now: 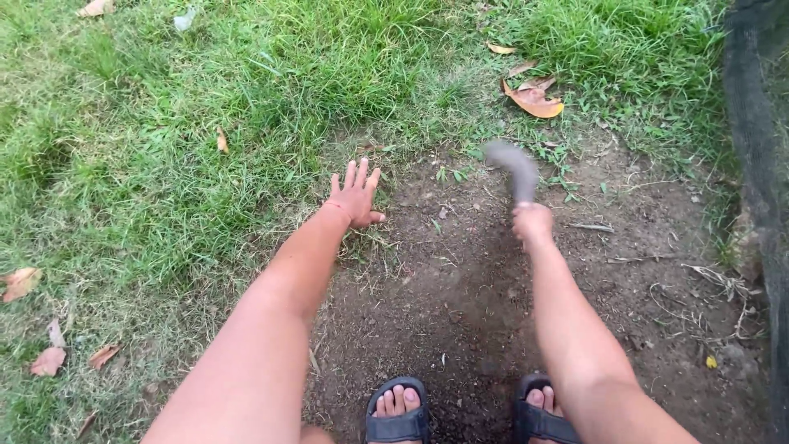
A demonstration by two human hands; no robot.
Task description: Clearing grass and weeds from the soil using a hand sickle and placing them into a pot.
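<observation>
Grass (164,123) covers the left and top of the view, beside a bare dirt patch (493,288) and dark netting (756,164) along the right edge. Right hand (532,224) is closed in a fist around a curved grey blade (514,168), blurred, raised over the dirt. Left hand (356,197) is spread open and empty at the grass edge. Black sandals (399,423) show below; dry leaves (534,99) lie scattered.

We see a grey curved blade (514,168), blurred, rising from our fist and hooking away to the left at its tip, above bare dark soil beside the grass.
</observation>
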